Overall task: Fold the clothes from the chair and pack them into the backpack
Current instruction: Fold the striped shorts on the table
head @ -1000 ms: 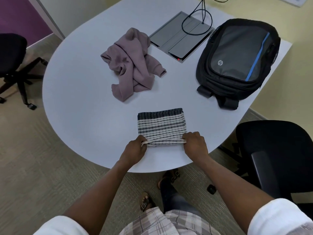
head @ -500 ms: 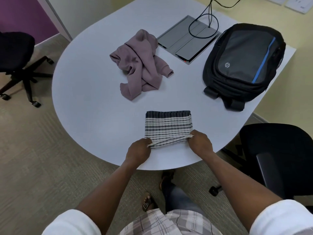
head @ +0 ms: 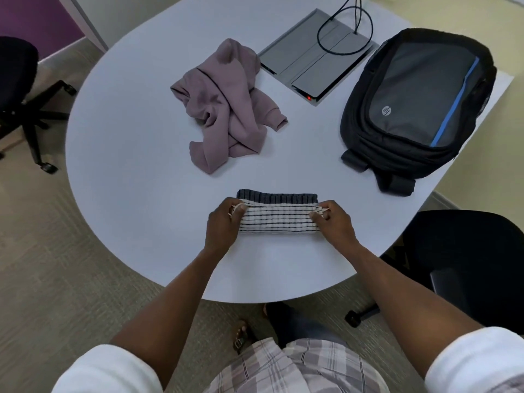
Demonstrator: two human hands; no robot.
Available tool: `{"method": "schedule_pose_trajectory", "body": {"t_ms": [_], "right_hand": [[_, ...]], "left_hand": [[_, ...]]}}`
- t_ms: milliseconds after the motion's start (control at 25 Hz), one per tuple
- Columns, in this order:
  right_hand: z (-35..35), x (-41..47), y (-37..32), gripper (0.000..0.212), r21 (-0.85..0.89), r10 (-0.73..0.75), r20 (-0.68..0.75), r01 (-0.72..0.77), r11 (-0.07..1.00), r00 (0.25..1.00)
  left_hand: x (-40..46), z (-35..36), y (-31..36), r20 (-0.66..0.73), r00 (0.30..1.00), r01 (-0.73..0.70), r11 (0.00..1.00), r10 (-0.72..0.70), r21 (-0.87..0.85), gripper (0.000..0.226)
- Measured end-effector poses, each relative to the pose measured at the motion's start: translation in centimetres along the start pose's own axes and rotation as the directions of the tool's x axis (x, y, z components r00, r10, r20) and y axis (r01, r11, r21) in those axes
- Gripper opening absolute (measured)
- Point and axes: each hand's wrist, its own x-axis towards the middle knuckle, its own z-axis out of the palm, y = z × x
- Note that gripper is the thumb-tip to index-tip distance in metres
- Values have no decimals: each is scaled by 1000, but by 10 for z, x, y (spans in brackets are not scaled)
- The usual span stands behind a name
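Note:
A white striped garment [head: 278, 219] with a dark ribbed band lies folded into a narrow strip near the table's front edge. My left hand [head: 224, 222] pinches its left end and my right hand [head: 331, 222] pinches its right end, both holding the folded-over edge just short of the dark band. A crumpled mauve sweatshirt [head: 226, 106] lies unfolded farther back on the table. The black backpack [head: 419, 100] with a blue stripe lies flat and zipped at the right, its straps pointing toward me.
The rounded white table [head: 127, 137] carries a grey power panel [head: 314, 63] with a black cable [head: 340, 38] behind the sweatshirt. A black office chair [head: 467, 265] stands at the right, another chair [head: 17, 89] at the far left. Carpet lies below.
Both hands have carried the near edge of the striped garment away from me and laid it over, halving its depth. The camera has come closer to the table.

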Motion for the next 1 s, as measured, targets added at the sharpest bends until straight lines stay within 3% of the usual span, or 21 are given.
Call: {"method": "schedule_pose_trajectory", "body": {"t_ms": [200,480,600,680,760,1000], "right_hand": [[-1,33,2,11,77,41,4,-41,996,999],[-4,67,12,7,100,137,-64,-130,986,989],[-9,75,16,10,128,193,-74,-183,975,978],[-11,80,16,12,116,196,-70,-188,975,978],[-12,83,13,12,96,194,-64,-188,978,979],[-14,88,12,13,-45,134,-130,-141,989,982]], "left_hand": [[38,10,3,5,997,80,996,-80,-44,22],[58,14,-8,300,942,160,987,-150,-10,48],[65,16,-13,308,951,-26,981,-35,194,22],[66,15,-15,303,943,-208,953,135,221,23],[67,17,-11,327,922,-283,935,205,212,29],[75,33,4,210,976,-17,933,-64,359,29]]}}
